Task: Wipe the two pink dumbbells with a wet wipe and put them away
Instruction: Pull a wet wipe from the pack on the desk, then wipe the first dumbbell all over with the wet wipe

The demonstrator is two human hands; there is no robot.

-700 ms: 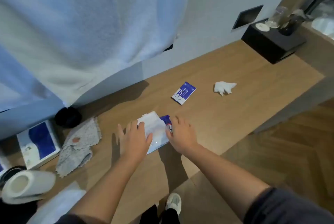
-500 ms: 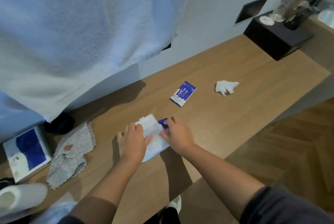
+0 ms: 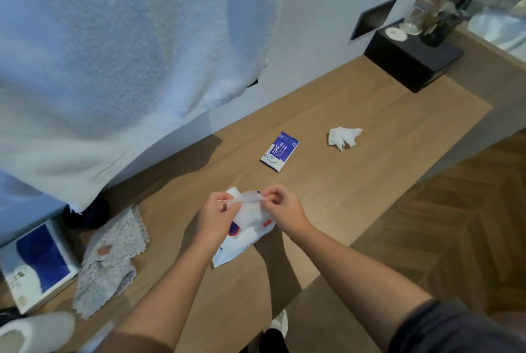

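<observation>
A white wet-wipe pack [image 3: 242,241] with red and blue print lies on the wooden counter [image 3: 355,187] in front of me. Both my hands pinch a thin translucent flap or wipe [image 3: 247,200] lifted above the pack. My left hand [image 3: 217,217] grips its left end and partly covers the pack. My right hand [image 3: 281,209] grips its right end. No pink dumbbell is in view.
A small blue wipe sachet [image 3: 279,151] and a crumpled white wipe [image 3: 343,137] lie farther back. A grey cloth [image 3: 111,258], a blue-and-white box [image 3: 37,264] and a paper roll [image 3: 31,332] sit at the left. A light blue towel [image 3: 128,54] hangs overhead. A black box [image 3: 412,62] with glasses stands far right.
My hands were pressing flat on the pack. Now both have lifted and pinch a thin translucent sheet pulled up from its top.
</observation>
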